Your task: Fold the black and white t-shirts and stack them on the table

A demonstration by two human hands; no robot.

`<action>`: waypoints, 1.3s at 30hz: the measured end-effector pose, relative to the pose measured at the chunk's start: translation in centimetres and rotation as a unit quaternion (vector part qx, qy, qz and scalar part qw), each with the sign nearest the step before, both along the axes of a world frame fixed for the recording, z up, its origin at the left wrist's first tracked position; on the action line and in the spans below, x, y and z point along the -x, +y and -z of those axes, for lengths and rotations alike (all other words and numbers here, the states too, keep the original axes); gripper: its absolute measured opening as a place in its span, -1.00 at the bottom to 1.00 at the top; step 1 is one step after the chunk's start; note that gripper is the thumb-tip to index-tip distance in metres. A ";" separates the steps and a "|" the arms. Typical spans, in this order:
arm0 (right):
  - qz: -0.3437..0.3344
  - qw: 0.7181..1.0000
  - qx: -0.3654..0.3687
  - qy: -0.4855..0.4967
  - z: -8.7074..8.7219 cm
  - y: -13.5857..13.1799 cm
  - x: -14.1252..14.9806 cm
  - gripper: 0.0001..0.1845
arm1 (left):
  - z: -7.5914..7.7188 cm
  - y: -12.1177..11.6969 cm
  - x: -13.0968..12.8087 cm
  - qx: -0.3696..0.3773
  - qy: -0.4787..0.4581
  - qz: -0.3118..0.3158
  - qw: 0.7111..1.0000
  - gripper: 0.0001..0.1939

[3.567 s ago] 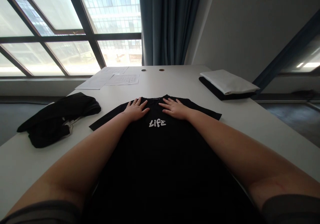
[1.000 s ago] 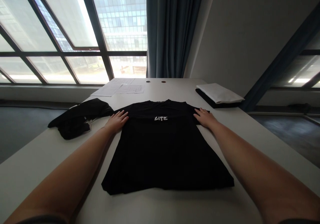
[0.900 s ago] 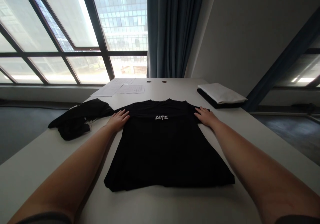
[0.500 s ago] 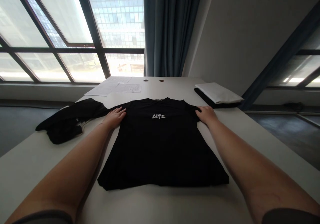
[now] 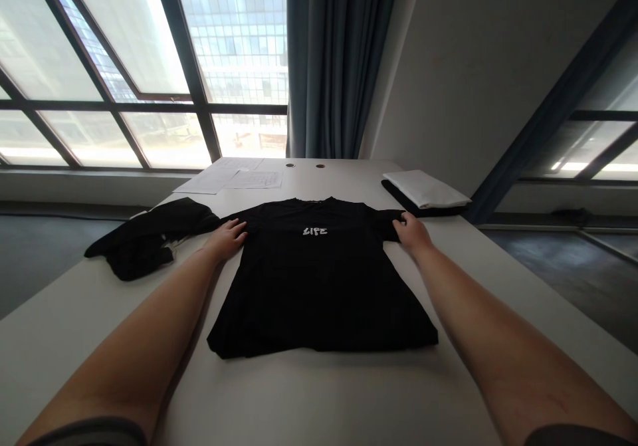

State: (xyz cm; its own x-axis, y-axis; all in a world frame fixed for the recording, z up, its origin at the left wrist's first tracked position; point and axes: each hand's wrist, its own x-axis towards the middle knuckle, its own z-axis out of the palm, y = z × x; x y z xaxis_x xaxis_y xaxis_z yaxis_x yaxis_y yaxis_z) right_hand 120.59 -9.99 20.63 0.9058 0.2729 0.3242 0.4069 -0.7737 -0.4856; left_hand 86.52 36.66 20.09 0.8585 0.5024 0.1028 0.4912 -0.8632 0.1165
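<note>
A black T-shirt [image 5: 319, 286] lies spread out on the white table, its collar away from me and its hem toward me. White lettering runs across its upper chest. On the left sleeve rests my left hand [image 5: 226, 238], fingers stretched out over the cloth. My right hand [image 5: 415, 232] has the edge of the right sleeve pinched between thumb and fingers, and that sleeve is drawn out sideways. Beyond my left hand is a crumpled black garment [image 5: 149, 233], close to the left sleeve.
Printed papers [image 5: 209, 180] lie at the table's far left. A folded white cloth [image 5: 426, 188] sits on a black folded one [image 5: 399, 197] at the far right. Two round holes are set near the far edge of the table [image 5: 343, 170], with a blue curtain [image 5: 333, 67] and windows behind.
The right sleeve has been pulled outward and lies straighter, with my right hand now at its end. My left hand stays on the left sleeve. The view has shifted slightly.
</note>
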 end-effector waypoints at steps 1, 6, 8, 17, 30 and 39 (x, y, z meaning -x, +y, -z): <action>-0.008 0.999 -0.038 0.013 -0.1 0.0 0.5 -0.43 | -0.1 -0.3 0.3 0.001 -0.008 0.004 1.000 -0.38; -0.103 0.985 -0.136 0.034 0.0 -0.2 2.8 -0.11 | -0.4 -1.6 1.5 0.017 -0.063 0.044 0.997 -0.41; -0.125 0.981 -0.149 0.021 0.1 -0.2 3.2 -0.03 | -0.2 -2.1 1.8 0.017 -0.061 0.053 0.997 -0.41; -0.046 0.985 -0.169 0.005 0.4 -0.4 1.4 -0.19 | 0.2 -2.8 1.7 -0.005 -0.013 0.026 1.000 -0.35; 0.073 0.983 -0.169 -0.027 1.5 -0.6 -3.8 -0.45 | -0.5 -4.8 -0.3 0.010 0.031 0.007 0.999 -0.33; 0.038 0.996 -0.079 -0.017 0.8 -0.2 -3.9 -0.88 | -0.9 -6.1 -1.8 0.013 0.028 0.003 1.000 -0.30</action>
